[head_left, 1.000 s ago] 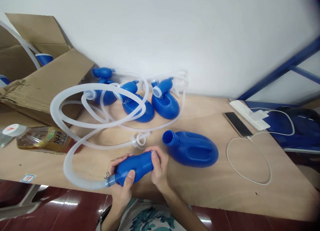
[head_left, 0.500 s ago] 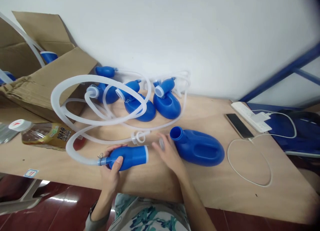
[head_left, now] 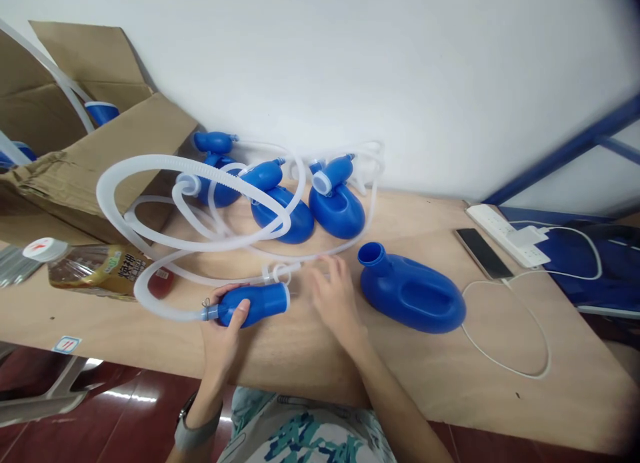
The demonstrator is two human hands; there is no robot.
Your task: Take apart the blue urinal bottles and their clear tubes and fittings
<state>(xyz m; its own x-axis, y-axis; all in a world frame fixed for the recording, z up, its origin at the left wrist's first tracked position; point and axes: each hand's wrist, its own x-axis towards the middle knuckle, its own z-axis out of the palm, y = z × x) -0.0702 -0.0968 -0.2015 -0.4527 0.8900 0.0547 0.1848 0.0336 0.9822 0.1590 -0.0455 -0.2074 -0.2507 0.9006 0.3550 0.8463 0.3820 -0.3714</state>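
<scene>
My left hand (head_left: 224, 329) is wrapped round a blue urinal funnel (head_left: 260, 303), with its white-rimmed mouth facing right. A wire clip (head_left: 205, 304) sits at its narrow neck, where a white corrugated hose (head_left: 165, 308) is attached and loops up and back. Just right of the funnel's mouth is my right hand (head_left: 336, 296), its fingers curled and partly smeared by motion. A small pale piece seems to be between them. Beside that hand lies a blue urinal bottle (head_left: 413, 293) with its open neck toward the left. The hose's ringed end cap (head_left: 277, 273) rests behind the funnel.
Several blue urinals with funnels and hoses, one bottle (head_left: 337, 213) among them, stand by the wall. A cardboard box (head_left: 160, 133) and a drink bottle (head_left: 95, 269) are at left. On the right are a phone (head_left: 483, 253), a power strip (head_left: 505, 236) and a white cable (head_left: 547, 356).
My right hand has curled its fingers and risen slightly near the funnel's mouth. The funnel has shifted slightly left and up. The view has moved a little.
</scene>
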